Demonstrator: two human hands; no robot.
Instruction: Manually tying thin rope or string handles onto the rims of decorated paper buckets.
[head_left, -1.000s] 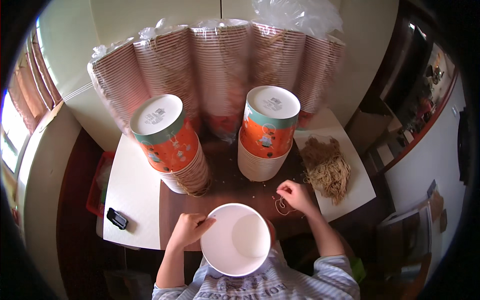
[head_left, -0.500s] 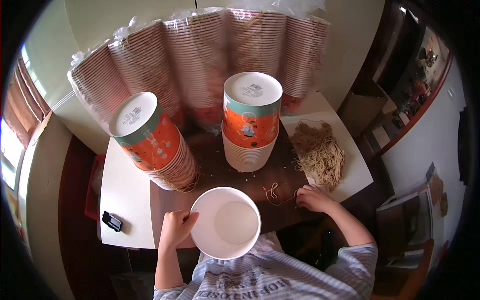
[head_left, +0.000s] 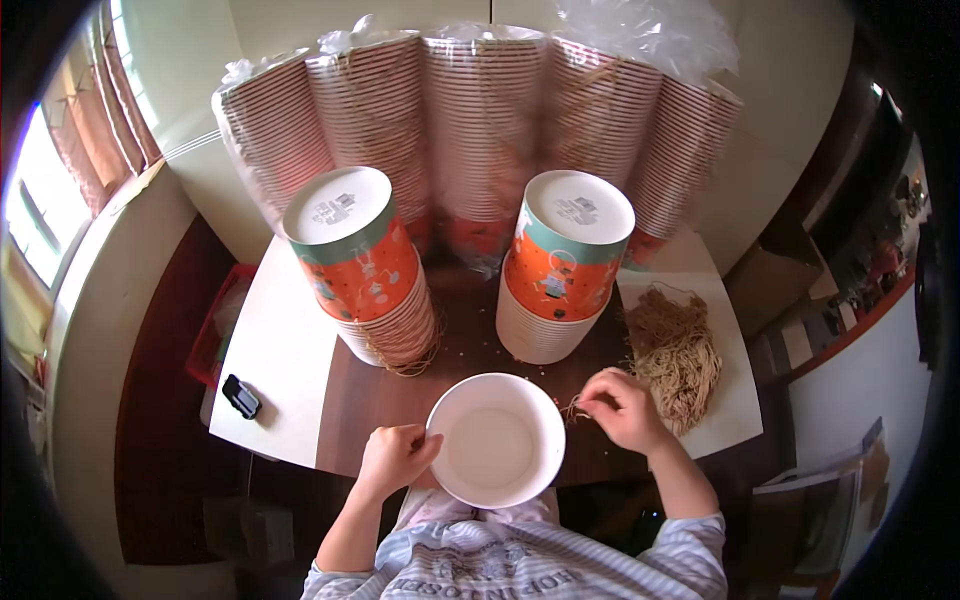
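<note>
A white-lined paper bucket (head_left: 490, 455) is tilted toward me at the table's near edge, its inside bare. My left hand (head_left: 398, 458) grips its left rim, with fingers outside and thumb at the edge. Just right of the bucket, my right hand (head_left: 622, 408) pinches a thin tan cord (head_left: 574, 409) between thumb and fingertips. Part of the cord hangs beside the bucket's right wall. A tangled heap of tan cords (head_left: 680, 370) lies to the right of that hand.
Two upside-down stacks of orange and green paper buckets, left (head_left: 365, 270) and right (head_left: 560, 270), stand mid-table. Behind them rise several tall plastic-wrapped bucket stacks (head_left: 485, 130). A small black object (head_left: 241, 397) rests on the table's white left side. A red crate (head_left: 212, 335) is beyond that edge.
My right hand has lifted the cord from the table beside the heap and brought it next to the bucket. The whole view has shifted, and my left hand still holds the rim.
</note>
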